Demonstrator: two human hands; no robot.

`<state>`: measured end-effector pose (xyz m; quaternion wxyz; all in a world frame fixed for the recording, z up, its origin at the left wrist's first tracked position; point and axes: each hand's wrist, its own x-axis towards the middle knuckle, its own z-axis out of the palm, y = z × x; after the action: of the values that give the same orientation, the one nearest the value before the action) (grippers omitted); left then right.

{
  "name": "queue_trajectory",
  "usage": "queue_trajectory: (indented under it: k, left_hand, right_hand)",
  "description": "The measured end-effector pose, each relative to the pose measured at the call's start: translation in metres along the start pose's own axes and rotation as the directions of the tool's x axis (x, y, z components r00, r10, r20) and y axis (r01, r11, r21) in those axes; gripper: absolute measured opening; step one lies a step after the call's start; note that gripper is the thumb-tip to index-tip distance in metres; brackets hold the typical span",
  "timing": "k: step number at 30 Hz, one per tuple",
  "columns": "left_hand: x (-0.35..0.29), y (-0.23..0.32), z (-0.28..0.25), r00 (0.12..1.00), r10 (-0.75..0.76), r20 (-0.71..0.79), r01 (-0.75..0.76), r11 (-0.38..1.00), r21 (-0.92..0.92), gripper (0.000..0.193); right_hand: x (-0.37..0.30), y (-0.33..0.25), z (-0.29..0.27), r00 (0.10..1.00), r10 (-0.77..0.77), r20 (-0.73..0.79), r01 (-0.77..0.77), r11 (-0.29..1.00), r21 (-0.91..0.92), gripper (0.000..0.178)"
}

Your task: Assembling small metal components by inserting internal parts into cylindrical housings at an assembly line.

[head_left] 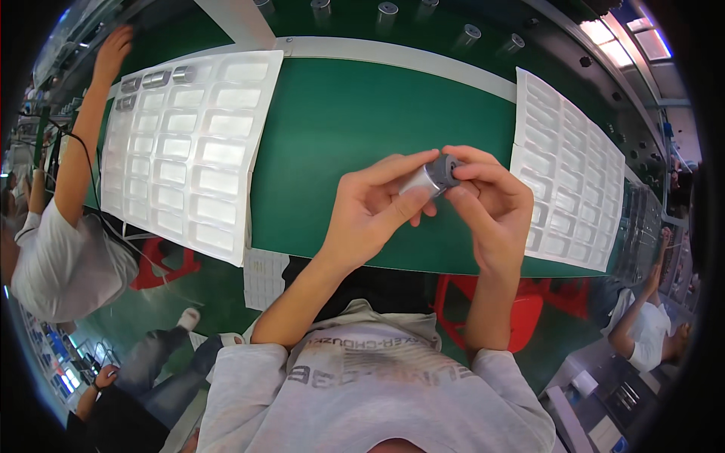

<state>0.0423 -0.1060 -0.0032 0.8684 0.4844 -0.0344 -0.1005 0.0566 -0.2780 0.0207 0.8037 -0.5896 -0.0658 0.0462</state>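
Note:
Over the green tabletop, both of my hands hold one small metal cylinder (424, 180), silver along its body, with a dark grey cap (447, 171) on one end. My left hand (371, 208) is closed round the silver body, thumb along its near side. The fingertips and thumb of my right hand (495, 198) pinch the grey cap end. The cylinder lies tilted, its capped end toward the right and away from me. Part of its body is hidden behind my fingers.
A white compartment tray (248, 162) at the left holds several silver cylinders (156, 78) in its far corner. Another white tray (521, 113) stands at the right. Beyond a pale rail (393, 51), several cylinders (387, 9) stand upright. A co-worker's arm (79, 143) reaches past the left tray.

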Motion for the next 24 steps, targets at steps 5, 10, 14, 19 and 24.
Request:
queue_trajectory:
  k: [5,10,14,19,24]
  left_hand:
    - [0.001,0.003,-0.008,0.997,-0.075,0.017,0.075,0.997,0.005,0.039]
    - [-0.001,0.005,-0.009,0.999,-0.042,0.0,0.042,0.998,0.044,0.037]
    - [-0.002,0.001,-0.008,0.987,0.157,-0.02,-0.152,0.976,0.155,0.038]
    - [-0.006,0.006,-0.012,0.957,0.284,0.066,-0.285,0.863,0.418,0.041]
    - [-0.008,0.006,-0.011,0.986,0.159,-0.038,-0.152,0.976,0.155,0.038]
  right_hand:
    - [0.005,0.0,-0.001,0.999,0.001,0.054,0.002,0.999,-0.049,0.022]
    - [0.009,-0.001,0.005,0.998,0.025,0.049,-0.018,0.991,-0.13,0.018]
    - [0.01,0.005,0.004,1.0,0.026,0.009,-0.026,0.999,-0.032,0.021]
    - [0.007,0.001,0.014,0.995,0.103,-0.014,-0.103,0.994,0.043,0.024]
    - [0.01,-0.005,0.003,0.988,-0.084,0.127,0.1,0.988,-0.121,0.031]
